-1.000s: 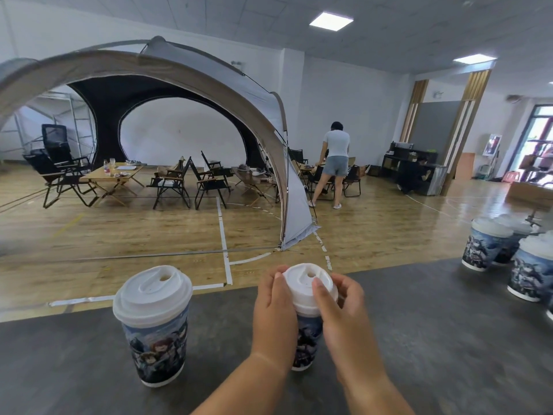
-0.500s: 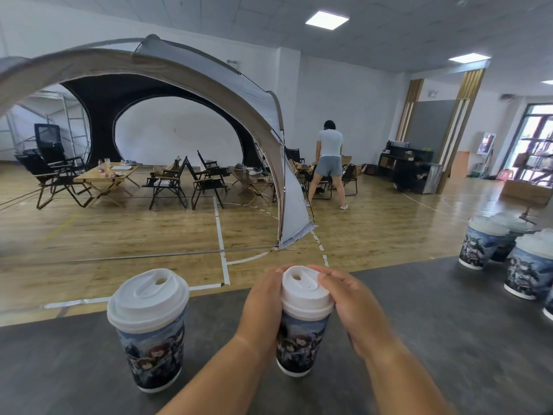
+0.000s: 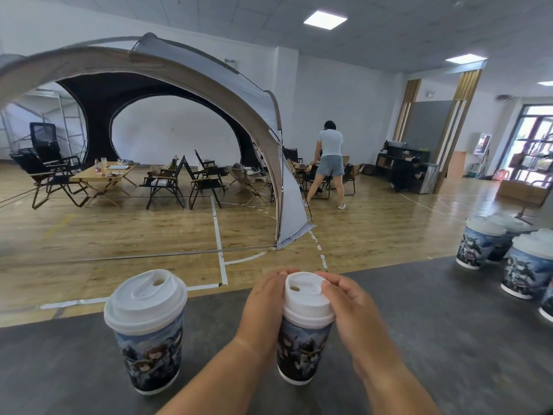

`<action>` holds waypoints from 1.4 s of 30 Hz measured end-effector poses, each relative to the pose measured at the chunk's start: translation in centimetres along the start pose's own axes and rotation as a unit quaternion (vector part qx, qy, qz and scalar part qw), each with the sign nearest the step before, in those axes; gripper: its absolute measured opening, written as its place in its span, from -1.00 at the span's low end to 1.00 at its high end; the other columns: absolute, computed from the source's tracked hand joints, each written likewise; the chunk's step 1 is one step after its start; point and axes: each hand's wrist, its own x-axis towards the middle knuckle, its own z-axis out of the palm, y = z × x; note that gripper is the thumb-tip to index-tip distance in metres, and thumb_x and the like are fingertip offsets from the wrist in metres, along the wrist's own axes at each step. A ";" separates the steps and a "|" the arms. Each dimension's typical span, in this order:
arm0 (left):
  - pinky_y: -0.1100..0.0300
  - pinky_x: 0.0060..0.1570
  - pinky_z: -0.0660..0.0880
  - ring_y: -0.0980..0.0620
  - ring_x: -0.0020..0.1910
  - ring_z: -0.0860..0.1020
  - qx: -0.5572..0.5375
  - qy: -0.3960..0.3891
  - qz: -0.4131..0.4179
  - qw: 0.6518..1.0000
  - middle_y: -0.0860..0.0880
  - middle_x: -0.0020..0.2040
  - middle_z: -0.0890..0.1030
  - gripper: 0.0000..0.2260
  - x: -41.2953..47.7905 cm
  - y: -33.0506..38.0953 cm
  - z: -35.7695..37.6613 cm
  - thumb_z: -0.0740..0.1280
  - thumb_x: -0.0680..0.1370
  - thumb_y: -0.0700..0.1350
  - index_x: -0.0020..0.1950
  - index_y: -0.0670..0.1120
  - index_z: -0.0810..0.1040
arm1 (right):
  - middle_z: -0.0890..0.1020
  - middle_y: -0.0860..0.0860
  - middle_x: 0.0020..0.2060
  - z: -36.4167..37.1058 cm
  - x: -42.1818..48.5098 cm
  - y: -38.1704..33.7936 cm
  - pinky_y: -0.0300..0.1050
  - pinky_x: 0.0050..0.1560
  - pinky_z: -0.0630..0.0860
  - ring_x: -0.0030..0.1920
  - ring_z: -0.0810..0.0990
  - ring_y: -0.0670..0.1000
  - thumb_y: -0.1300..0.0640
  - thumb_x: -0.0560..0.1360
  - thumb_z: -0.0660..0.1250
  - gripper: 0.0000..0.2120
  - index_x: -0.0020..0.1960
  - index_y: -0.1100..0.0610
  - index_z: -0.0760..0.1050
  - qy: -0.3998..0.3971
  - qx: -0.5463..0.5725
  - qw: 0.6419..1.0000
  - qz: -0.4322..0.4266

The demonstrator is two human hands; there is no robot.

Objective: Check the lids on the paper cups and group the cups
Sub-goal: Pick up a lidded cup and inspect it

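Upright printed cup (image 3: 302, 348), white lid (image 3: 306, 298) seated

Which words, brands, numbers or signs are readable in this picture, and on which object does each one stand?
No text can be read anywhere in this picture.
Middle cup, left cup and cups at the right: only printed artwork shows; any lettering is too blurred to read.
Standing poster near the far door: too small to read.
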 end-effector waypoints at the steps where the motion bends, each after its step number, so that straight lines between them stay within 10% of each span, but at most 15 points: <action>1: 0.18 -0.15 0.55 0.02 -0.14 0.65 0.001 -0.008 -0.003 1.000 -0.16 -0.01 0.69 -0.79 0.1 0.2 0.0 0.20 0.60 -0.18 0.07 -0.17 0.62 | 0.72 -0.17 -0.22 -0.2 0.2 -0.1 -0.47 -0.26 0.45 -0.20 0.64 -0.26 0.27 0.57 0.26 -0.77 -0.08 0.04 0.64 -0.008 -0.002 1.000 0.003; 8: 0.14 -0.16 0.55 -0.10 -0.08 0.66 -0.007 -0.050 -0.042 0.998 -0.21 -0.01 0.69 -0.70 0.0 -0.1 0.1 0.16 0.60 -0.09 0.06 -0.19 0.65 | 0.72 -0.10 -0.01 -0.8 0.7 -0.2 -0.25 0.01 0.47 0.04 0.65 -0.17 0.17 0.60 0.23 -0.76 0.03 -0.02 0.66 -0.056 -0.011 0.998 0.020; 14: -0.05 0.06 0.54 -0.21 0.05 0.63 0.001 0.008 -0.027 1.000 -0.21 0.03 0.68 -0.72 -0.2 -0.5 0.4 0.19 0.55 -0.10 0.03 -0.17 0.66 | 0.37 -0.27 0.36 1.0 -3.0 3.0 -0.42 0.29 0.30 0.37 0.36 -0.26 -0.48 0.40 0.18 -0.36 0.38 -0.21 0.29 -0.007 -0.069 0.985 -0.158; 17: 0.12 -0.15 0.56 -0.10 -0.12 0.66 -0.013 -0.020 -0.044 0.999 -0.20 0.00 0.68 -0.68 -0.7 0.5 0.8 0.18 0.57 -0.06 0.05 -0.21 0.65 | 0.40 -0.26 0.30 1.2 -2.3 2.1 -0.44 0.22 0.34 0.31 0.41 -0.23 -0.46 0.35 0.30 -0.43 0.28 -0.30 0.33 -0.029 -0.085 0.977 -0.191; 24: 0.00 0.31 0.40 -0.04 0.22 0.56 0.026 -0.167 0.104 0.980 -0.06 0.17 0.65 -0.45 -2.3 8.2 1.0 0.17 0.46 0.26 0.32 -0.04 0.47 | 0.63 0.02 0.13 -3.6 3.3 -11.2 0.02 -0.02 0.62 0.10 0.65 0.11 -0.21 0.23 0.56 -0.33 0.23 0.08 0.50 -0.155 0.142 0.958 -0.193; 30: -0.03 0.20 0.51 -0.10 0.15 0.59 0.003 -0.222 0.037 0.974 -0.17 0.22 0.61 -0.50 -4.9 8.1 1.7 0.28 0.46 0.15 0.32 -0.09 0.49 | 0.33 0.22 0.26 -2.6 6.9 -13.6 0.15 0.21 0.40 0.18 0.41 0.20 -0.23 0.34 0.48 0.05 0.58 0.16 0.02 -0.312 0.387 0.867 -0.040; 33: -0.02 0.24 0.45 -0.08 0.20 0.57 -0.026 -0.248 0.031 0.968 -0.11 0.24 0.61 -0.55 -5.9 7.9 1.9 0.29 0.51 0.12 0.34 -0.04 0.48 | 0.39 0.24 0.29 -1.8 7.1 -13.2 0.12 0.17 0.50 0.21 0.48 0.23 -0.23 0.33 0.46 0.01 0.57 0.18 0.08 -0.320 0.423 0.847 -0.025; 38: 0.02 0.15 0.55 -0.10 0.17 0.60 -0.105 -0.246 0.079 0.960 -0.16 0.20 0.62 -0.57 -7.4 8.2 2.0 0.36 0.51 0.02 0.32 -0.15 0.48 | 0.52 0.17 0.20 -1.1 4.8 -15.3 0.08 0.17 0.47 0.16 0.53 0.17 -0.25 0.48 0.29 -0.23 0.51 0.19 0.25 -0.240 0.370 0.897 -0.038; 40: 0.03 0.12 0.55 -0.04 0.11 0.63 -0.070 -0.168 0.133 0.974 -0.10 0.12 0.67 -0.55 -7.7 8.1 1.9 0.39 0.46 0.01 0.32 -0.09 0.47 | 0.62 0.03 -0.16 -0.8 3.6 -16.1 -0.01 0.04 0.53 -0.13 0.62 0.00 -0.25 0.54 0.23 -0.41 0.40 0.12 0.40 -0.165 0.287 0.941 -0.075; 42: 0.13 0.08 0.56 0.07 0.04 0.66 0.019 -0.084 0.205 0.975 0.02 0.05 0.68 -0.52 -8.1 7.9 1.8 0.44 0.41 0.03 0.30 0.02 0.45 | 0.61 0.02 -0.09 -0.3 2.2 -16.6 0.08 0.15 0.57 -0.10 0.62 -0.01 -0.30 0.45 0.31 -0.44 0.32 0.01 0.47 -0.090 0.204 0.966 -0.129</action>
